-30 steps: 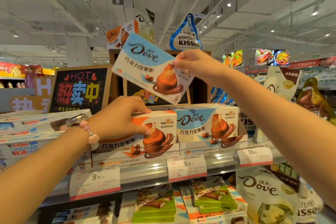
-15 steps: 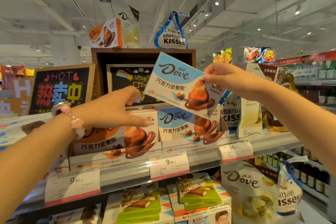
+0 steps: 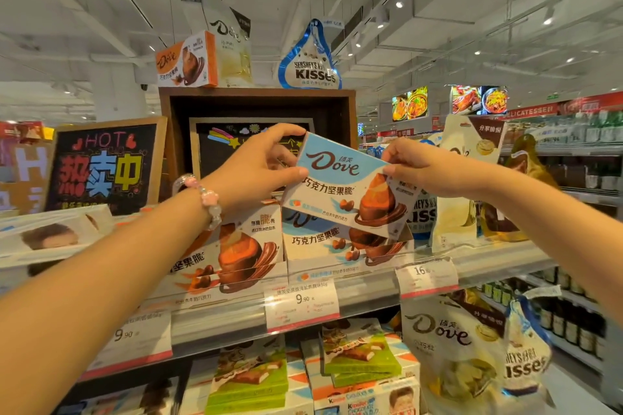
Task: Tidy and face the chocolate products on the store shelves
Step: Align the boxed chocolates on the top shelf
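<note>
I see both hands holding one flat blue-and-white Dove chocolate box (image 3: 347,189) up in front of the shelf, tilted so its right end sits lower. My left hand (image 3: 256,168) pinches the box's upper left corner, thumb on the printed face and fingers curled behind. My right hand (image 3: 424,167) pinches the upper right edge the same way, fingers pressed together. A pink beaded bracelet (image 3: 202,194) circles the left wrist. The box hangs just above the row of matching blue Dove boxes (image 3: 337,246) standing on the clear-fronted shelf (image 3: 371,290), beside the orange-and-white Dove boxes (image 3: 236,253). White price tags (image 3: 301,305) line the shelf's edge.
</note>
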{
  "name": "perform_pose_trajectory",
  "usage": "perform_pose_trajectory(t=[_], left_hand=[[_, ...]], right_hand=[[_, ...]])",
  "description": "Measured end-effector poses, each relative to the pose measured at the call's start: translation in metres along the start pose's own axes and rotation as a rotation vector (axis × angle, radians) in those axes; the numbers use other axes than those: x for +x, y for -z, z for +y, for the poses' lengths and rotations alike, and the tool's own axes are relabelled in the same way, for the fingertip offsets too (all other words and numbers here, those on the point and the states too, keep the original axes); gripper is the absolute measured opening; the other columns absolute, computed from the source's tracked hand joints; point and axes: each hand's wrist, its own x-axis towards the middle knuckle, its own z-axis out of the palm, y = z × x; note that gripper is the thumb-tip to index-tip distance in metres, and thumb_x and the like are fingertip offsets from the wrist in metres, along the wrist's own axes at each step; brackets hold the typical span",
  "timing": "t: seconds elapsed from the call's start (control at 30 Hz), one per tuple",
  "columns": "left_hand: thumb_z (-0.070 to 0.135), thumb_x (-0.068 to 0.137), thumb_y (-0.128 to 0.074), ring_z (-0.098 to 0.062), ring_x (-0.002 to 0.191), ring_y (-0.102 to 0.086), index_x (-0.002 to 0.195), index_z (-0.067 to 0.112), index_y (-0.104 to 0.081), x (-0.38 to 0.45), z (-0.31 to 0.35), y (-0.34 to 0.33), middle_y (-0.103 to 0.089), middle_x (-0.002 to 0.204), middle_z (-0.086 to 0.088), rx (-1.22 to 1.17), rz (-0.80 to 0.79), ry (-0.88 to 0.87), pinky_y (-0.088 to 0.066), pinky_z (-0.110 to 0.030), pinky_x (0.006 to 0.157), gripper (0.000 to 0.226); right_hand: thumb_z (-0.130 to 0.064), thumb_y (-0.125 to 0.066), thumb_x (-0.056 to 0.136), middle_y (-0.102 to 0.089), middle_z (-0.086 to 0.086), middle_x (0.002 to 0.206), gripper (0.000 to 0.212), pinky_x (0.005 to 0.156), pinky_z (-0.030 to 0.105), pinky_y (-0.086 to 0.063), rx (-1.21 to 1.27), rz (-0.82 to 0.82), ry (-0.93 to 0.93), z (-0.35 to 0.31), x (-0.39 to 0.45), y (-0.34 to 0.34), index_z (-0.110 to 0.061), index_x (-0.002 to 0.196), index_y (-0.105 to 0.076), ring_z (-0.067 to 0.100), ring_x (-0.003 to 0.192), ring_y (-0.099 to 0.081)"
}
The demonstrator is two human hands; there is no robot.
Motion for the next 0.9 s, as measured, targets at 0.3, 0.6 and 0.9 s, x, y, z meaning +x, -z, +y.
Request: perform_pose_trajectory(t=[0.3,0.6,0.9], left_hand=[[0.013,0.082,-0.066,-0.01,0.087,-0.07,0.12,0.028,-0.048,-0.003,0.0,0.0,-0.07,0.091,-0.003,-0.135,0.037,0.022,-0.059,-0.029,0.069,0.045],[0.012,0.079,-0.071,-0.009,0.083,-0.07,0.109,0.017,-0.049,-0.006,-0.008,0.002,-0.071,0.089,-0.001,-0.026,-0.006,0.052,-0.059,-0.027,0.067,0.037],[0.024,0.078,-0.072,-0.001,0.097,-0.061,0.106,0.026,-0.054,-0.01,-0.017,0.006,-0.066,0.102,0.009,0.23,-0.206,0.065,-0.055,-0.023,0.078,0.033]], right_hand=[[-0.025,-0.042,0.098,-0.057,-0.002,0.1,0.014,0.065,0.022,-0.052,-0.077,0.09,0.068,-0.005,0.005,0.007,-0.015,0.106,-0.046,0.013,0.091,-0.057],[-0.024,-0.046,0.097,-0.055,-0.007,0.092,0.01,0.058,0.016,-0.047,-0.124,0.073,0.134,-0.003,0.011,-0.001,-0.016,0.102,-0.045,0.003,0.083,-0.053],[-0.022,-0.047,0.098,-0.057,0.0,0.106,0.012,0.07,0.021,-0.046,-0.314,-0.026,0.18,0.001,0.018,-0.022,-0.016,0.107,-0.052,0.016,0.097,-0.055]])
